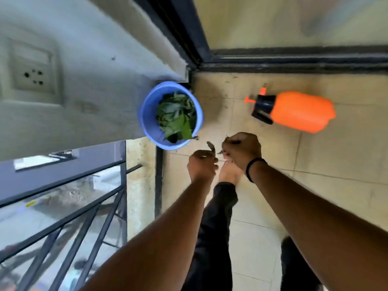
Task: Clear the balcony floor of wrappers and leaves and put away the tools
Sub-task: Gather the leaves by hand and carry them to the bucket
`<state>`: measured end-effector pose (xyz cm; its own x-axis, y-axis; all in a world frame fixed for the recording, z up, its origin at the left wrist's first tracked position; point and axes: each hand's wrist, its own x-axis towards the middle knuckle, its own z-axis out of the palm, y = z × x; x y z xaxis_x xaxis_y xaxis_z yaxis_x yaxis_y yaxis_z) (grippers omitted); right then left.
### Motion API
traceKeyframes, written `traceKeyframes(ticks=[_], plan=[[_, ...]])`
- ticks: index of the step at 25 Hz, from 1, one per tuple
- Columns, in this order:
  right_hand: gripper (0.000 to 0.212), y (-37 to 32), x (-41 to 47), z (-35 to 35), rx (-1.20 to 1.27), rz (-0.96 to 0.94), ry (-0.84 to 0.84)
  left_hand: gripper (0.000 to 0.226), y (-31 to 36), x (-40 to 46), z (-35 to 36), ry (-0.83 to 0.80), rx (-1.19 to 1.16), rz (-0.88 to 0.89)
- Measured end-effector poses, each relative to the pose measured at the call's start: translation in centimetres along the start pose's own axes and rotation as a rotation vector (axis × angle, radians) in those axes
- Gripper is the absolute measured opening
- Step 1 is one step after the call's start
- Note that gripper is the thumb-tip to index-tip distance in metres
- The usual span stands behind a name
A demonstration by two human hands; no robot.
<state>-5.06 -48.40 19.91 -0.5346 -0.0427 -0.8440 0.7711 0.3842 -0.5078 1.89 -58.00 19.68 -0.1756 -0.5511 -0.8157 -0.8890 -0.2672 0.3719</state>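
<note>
A blue bucket [147, 118] stands on the balcony floor in the corner by the wall, with green leaves [176, 116] piled inside. Just right of and below its rim, my left hand [201, 166] is closed around a small dry leaf [211, 146] that sticks up from the fist. My right hand [241, 150], with a black band on the wrist, is clenched beside it and bits of leaf debris poke out of the fingers. An orange spray bottle [300, 111] with a black cap lies on its side on the tiles, to the right of the bucket.
A dark metal railing [84, 206] with glass runs along the left. The dark sliding-door track [294, 61] crosses the top of the floor. A wall socket [31, 68] sits on the wall at left. My bare foot [228, 173] and dark trouser legs are below the hands.
</note>
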Motion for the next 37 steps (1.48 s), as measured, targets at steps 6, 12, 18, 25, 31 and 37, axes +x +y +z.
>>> traceKeyframes(ticks=[6,12,18,25,31,37], plan=[[0.006,-4.7,2.9,11.1,-0.267,-0.263,-0.065,0.014,3.1,6.5,-6.6,0.146,-0.396,0.009],[0.032,-6.4,5.1,13.2,-0.404,-0.279,-0.022,0.014,1.5,8.5,-7.5,0.122,-0.465,-0.329],[0.024,-3.7,6.4,9.7,-0.368,0.128,-0.134,0.023,0.8,7.7,-3.2,-0.211,-0.368,-0.483],[0.043,-2.6,6.2,10.4,-0.394,0.189,-0.381,0.034,1.9,8.6,-3.1,-0.130,-0.502,-0.418],[0.024,-4.6,3.8,13.6,0.013,0.088,-0.209,0.016,3.3,7.2,-7.0,-0.057,-0.690,-0.279],[0.030,-4.9,-0.9,9.4,0.341,0.189,-0.226,0.049,4.4,5.5,-9.3,-0.057,-0.523,-0.185]])
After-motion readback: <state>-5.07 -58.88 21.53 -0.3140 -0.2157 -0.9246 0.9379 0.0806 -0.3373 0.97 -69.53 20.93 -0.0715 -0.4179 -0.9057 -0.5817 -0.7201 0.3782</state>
